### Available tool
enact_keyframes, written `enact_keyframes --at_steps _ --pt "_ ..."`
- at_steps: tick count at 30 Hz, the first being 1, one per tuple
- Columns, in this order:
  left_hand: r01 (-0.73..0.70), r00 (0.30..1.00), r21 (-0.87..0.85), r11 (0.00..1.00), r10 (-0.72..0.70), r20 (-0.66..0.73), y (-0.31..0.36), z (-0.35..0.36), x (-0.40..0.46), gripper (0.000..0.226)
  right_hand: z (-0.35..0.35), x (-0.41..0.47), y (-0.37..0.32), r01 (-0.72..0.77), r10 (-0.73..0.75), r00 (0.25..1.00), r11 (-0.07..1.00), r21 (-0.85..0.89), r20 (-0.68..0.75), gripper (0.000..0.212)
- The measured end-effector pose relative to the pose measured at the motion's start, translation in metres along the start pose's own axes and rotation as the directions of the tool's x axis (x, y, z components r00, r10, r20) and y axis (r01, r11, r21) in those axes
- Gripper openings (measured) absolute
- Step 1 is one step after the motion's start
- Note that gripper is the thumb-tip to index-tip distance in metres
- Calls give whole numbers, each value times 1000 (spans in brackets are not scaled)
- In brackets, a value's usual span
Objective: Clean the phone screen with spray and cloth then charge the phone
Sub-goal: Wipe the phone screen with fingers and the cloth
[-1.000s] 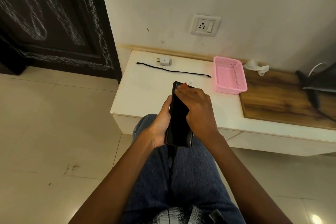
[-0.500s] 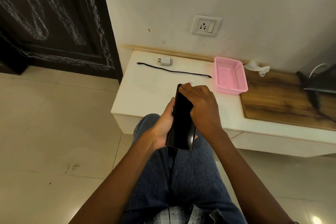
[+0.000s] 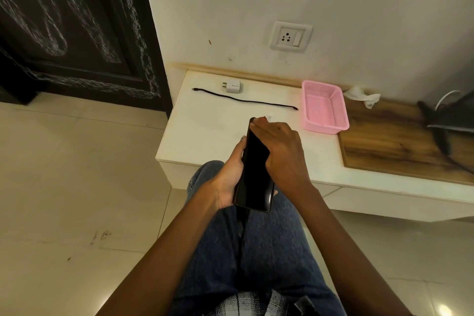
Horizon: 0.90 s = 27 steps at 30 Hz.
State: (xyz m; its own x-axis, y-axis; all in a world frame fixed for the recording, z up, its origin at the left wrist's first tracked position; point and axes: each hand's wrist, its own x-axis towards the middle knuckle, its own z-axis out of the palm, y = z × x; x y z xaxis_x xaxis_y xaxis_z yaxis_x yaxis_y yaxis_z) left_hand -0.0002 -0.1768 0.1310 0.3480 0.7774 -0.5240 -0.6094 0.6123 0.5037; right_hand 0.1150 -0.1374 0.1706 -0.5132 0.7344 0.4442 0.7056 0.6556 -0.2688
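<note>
Phone (image 3: pixel 254 177) being gripped edgewise by left hand (image 3: pixel 228 179); right hand (image 3: pixel 279 151) pressing on upper screen, cloth beneath not discernible. Advising: wiping full length, bracing firmly, light pressure.

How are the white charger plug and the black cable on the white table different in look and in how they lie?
The charger plug is white and short, blocky; the cable is black, thin and long. The plug sits nearer the wall; the cable stretches out in front of it toward the pink basket. The plug's prongs point left; the cable runs left to right. They are not joined. Both lie loose on the white table.
</note>
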Motion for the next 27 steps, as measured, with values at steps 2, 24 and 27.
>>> enact_keyframes --at_steps 2,24,27 --pt "-3 1000 -3 1000 3 0 0 -2 -1 66 0 -4 0 29 -29 1000 999 22 9 49" --pt "-27 999 64 998 30 -36 0 1 -2 65 -3 -5 -5 -174 178 984 950 258 9 35" --pt "-26 999 66 997 29 -38 -1 0 -2 65 0 -4 -6 -172 170 985 967 190 30 34"
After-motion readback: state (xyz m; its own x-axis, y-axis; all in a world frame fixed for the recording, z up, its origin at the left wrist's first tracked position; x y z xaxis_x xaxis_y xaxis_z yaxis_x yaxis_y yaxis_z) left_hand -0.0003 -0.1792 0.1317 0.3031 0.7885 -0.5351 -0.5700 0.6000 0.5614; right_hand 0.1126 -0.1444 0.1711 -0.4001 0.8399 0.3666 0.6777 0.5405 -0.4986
